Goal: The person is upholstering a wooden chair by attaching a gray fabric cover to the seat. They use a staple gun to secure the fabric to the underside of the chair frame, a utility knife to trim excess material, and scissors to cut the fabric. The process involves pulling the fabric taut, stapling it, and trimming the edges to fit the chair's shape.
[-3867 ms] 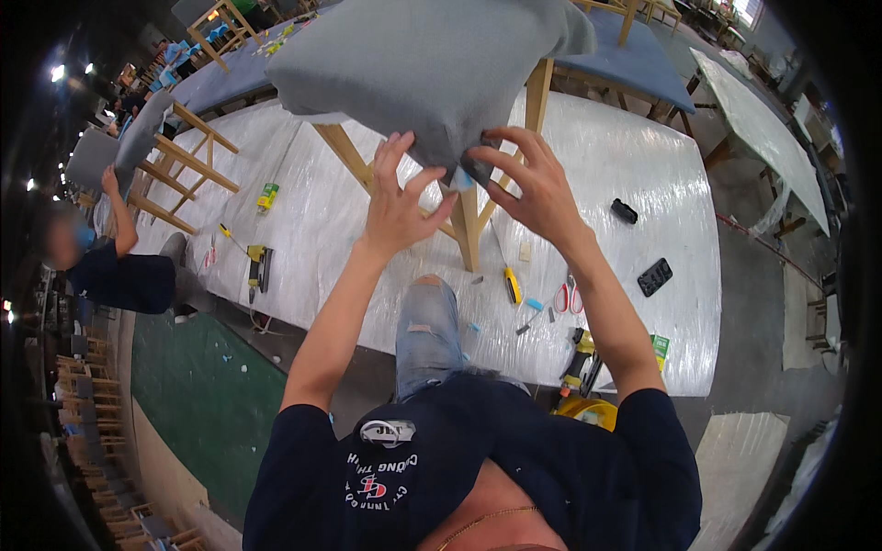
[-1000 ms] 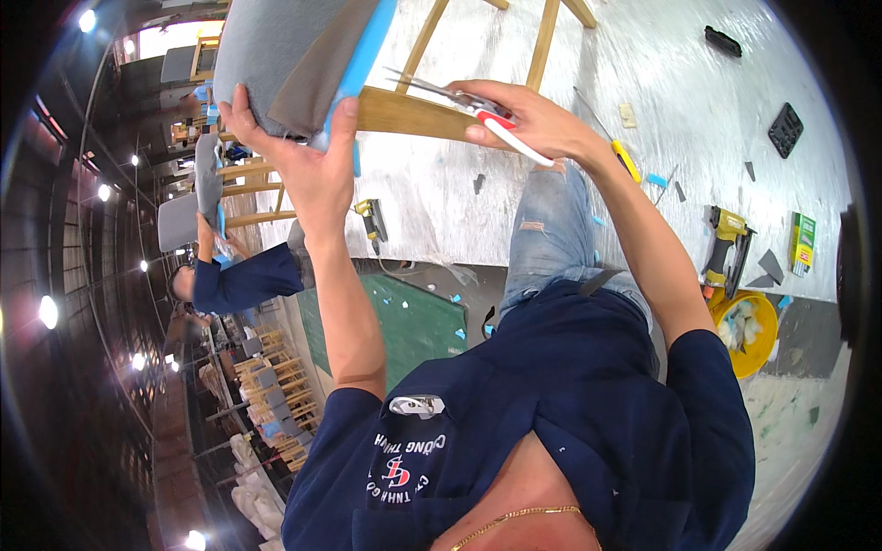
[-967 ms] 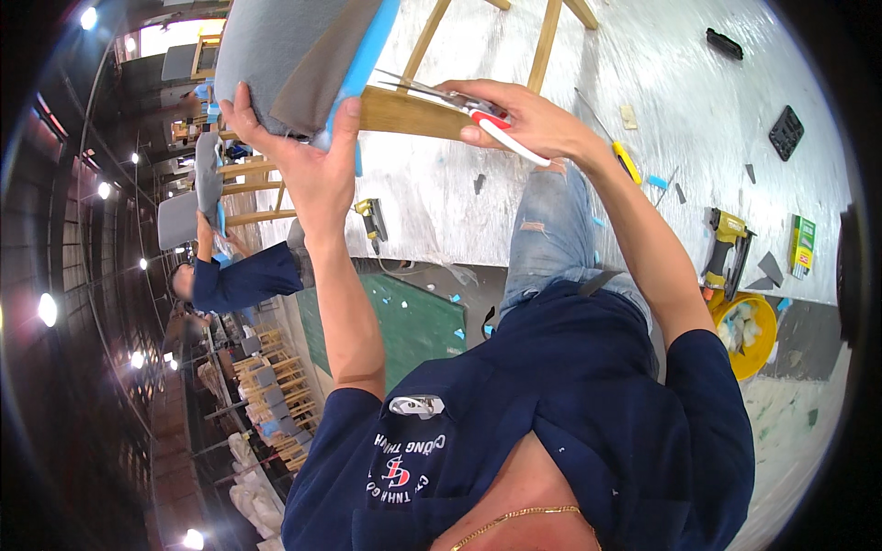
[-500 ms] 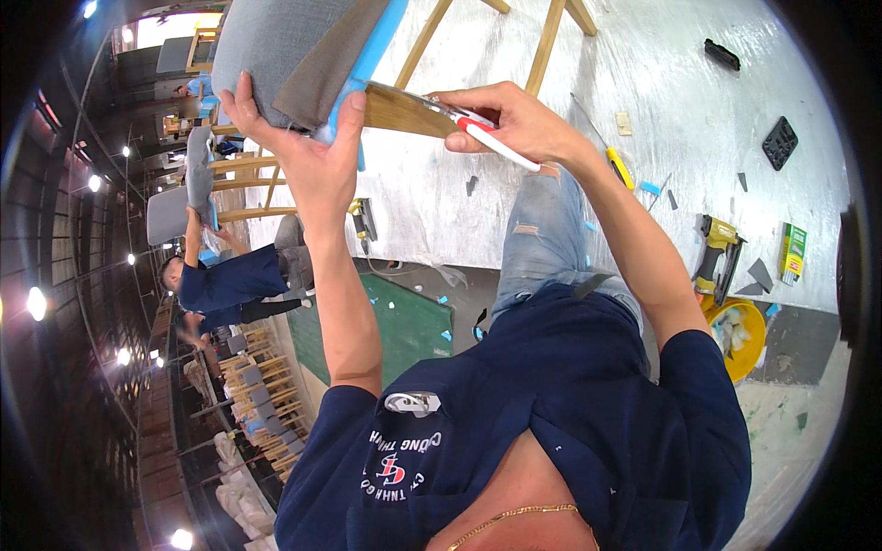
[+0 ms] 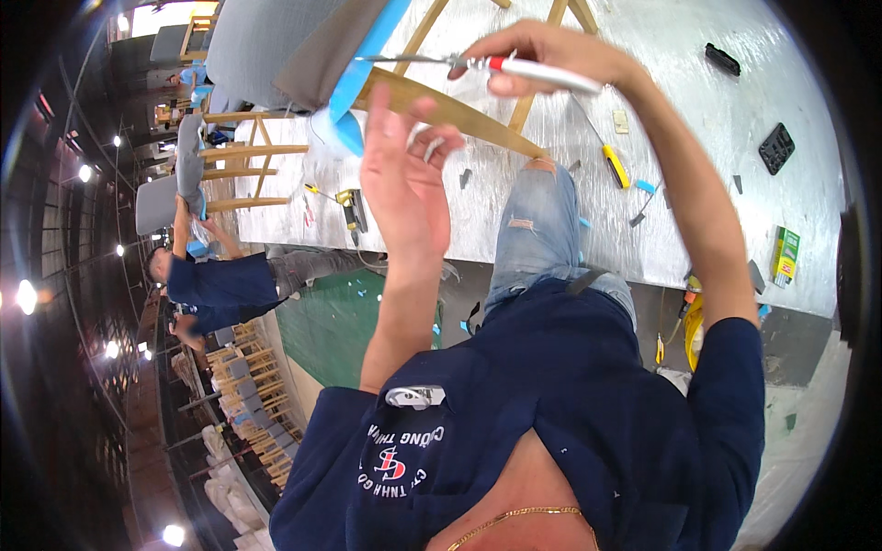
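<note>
A grey upholstered chair (image 5: 266, 50) lies tipped over at the upper left, its wooden leg (image 5: 469, 124) pointing toward my knee. A brown-grey fabric flap (image 5: 326, 55) and a light blue strip (image 5: 363, 69) run along the seat edge. Just below that strip, my left hand (image 5: 404, 174) is lifted off the chair, slightly blurred, fingers apart and holding nothing. My right hand (image 5: 551, 55) grips scissors (image 5: 537, 73) with red and white handles. Their slim metal blades point left, with the tip over the blue strip.
On the plastic-covered work surface (image 5: 514, 211) lie a yellow-handled screwdriver (image 5: 616, 167), a nail gun (image 5: 349, 207), a green box (image 5: 785, 257), black plastic parts (image 5: 777, 149) and scraps. A co-worker (image 5: 220, 280) handles another chair at the left. My right arm partly hides a yellow container (image 5: 694, 335).
My left hand has let go of the seat edge and moved right and down. My right hand has risen with the scissors, and the blades have swung nearly level.
</note>
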{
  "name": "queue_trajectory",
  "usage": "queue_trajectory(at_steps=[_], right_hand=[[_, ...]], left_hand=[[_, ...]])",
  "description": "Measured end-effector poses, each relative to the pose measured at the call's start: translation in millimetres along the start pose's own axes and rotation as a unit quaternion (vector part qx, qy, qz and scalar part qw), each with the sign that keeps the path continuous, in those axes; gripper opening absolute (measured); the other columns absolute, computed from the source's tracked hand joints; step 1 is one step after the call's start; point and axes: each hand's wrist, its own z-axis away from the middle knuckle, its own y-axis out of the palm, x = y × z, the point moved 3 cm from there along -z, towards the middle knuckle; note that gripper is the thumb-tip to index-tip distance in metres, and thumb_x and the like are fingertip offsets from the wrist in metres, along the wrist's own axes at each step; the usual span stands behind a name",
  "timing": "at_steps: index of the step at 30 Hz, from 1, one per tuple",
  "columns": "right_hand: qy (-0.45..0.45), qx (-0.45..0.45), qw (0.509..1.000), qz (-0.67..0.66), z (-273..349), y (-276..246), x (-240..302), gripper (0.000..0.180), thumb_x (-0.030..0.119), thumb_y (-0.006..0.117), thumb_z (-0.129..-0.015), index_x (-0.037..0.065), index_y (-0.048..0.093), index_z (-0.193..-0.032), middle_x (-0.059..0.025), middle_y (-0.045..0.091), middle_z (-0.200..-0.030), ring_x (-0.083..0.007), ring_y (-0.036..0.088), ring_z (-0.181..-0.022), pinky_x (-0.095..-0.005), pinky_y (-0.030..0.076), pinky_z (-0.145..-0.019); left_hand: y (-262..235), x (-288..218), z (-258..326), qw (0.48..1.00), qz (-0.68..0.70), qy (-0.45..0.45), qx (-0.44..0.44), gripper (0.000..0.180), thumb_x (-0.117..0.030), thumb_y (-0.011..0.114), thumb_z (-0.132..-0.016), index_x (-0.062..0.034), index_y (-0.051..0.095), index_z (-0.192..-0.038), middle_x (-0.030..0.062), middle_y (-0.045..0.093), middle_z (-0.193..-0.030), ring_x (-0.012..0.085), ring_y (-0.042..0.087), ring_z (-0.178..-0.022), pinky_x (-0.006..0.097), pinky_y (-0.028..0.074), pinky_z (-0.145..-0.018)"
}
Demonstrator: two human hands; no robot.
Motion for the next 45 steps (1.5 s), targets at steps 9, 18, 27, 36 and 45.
queue_trajectory(at_steps=[9, 18, 27, 36, 45], right_hand=[[0.132, 0.217, 0.946, 0.199, -38, -78, 110, 0.058, 0.057, 0.071, -0.086, 0.004, 0.072, -0.108, -0.0007, 0.063, -0.076, -0.0070, 0.056, -0.068, -0.0218, 0.042, -0.055], [0.148, 0.246, 0.925, 0.248, -50, -82, 115, 0.054, 0.052, 0.073, -0.086, 0.003, 0.071, -0.110, -0.0033, 0.064, -0.083, -0.0098, 0.057, -0.074, -0.0244, 0.042, -0.061], [0.134, 0.282, 0.913, 0.261, -62, -83, 126, 0.051, 0.045, 0.075, -0.086, 0.002, 0.070, -0.115, -0.0076, 0.067, -0.096, -0.0146, 0.060, -0.085, -0.0281, 0.045, -0.073], [0.105, 0.345, 0.888, 0.286, -96, -72, 146, 0.050, 0.038, 0.076, -0.087, 0.002, 0.069, -0.120, -0.0119, 0.070, -0.108, -0.0194, 0.064, -0.096, -0.0318, 0.049, -0.084], [-0.054, 0.275, 0.891, 0.357, -118, -108, 108, 0.074, 0.050, 0.085, -0.073, -0.003, 0.066, -0.121, -0.0081, 0.070, -0.094, -0.0120, 0.064, -0.069, -0.0271, 0.054, -0.059]], left_hand=[[-5, -8, -18, 0.981, 0.161, -0.058, -0.088, 0.029, -0.031, 0.060, -0.100, -0.0120, 0.060, -0.122, -0.0080, 0.065, -0.097, 0.0073, 0.057, -0.074, 0.028, 0.050, -0.074], [-7, -26, -27, 0.874, 0.435, -0.217, 0.007, 0.020, -0.023, 0.058, -0.100, -0.0090, 0.066, -0.111, -0.0094, 0.068, -0.081, 0.0085, 0.052, -0.066, 0.028, 0.046, -0.070], [-3, -6, -32, 0.984, 0.104, -0.068, -0.129, 0.030, -0.035, 0.065, -0.097, -0.0169, 0.065, -0.120, -0.0130, 0.064, -0.083, 0.0067, 0.051, -0.066, 0.027, 0.044, -0.068], [-9, -1, -31, 0.985, 0.086, -0.016, -0.148, 0.028, -0.032, 0.067, -0.096, -0.0079, 0.064, -0.110, -0.0036, 0.058, -0.077, 0.0077, 0.051, -0.064, 0.028, 0.046, -0.061], [2, -2, -37, 0.986, 0.063, -0.023, -0.150, 0.027, -0.027, 0.067, -0.096, -0.0067, 0.065, -0.114, -0.0013, 0.059, -0.080, 0.0096, 0.053, -0.066, 0.026, 0.048, -0.061]])
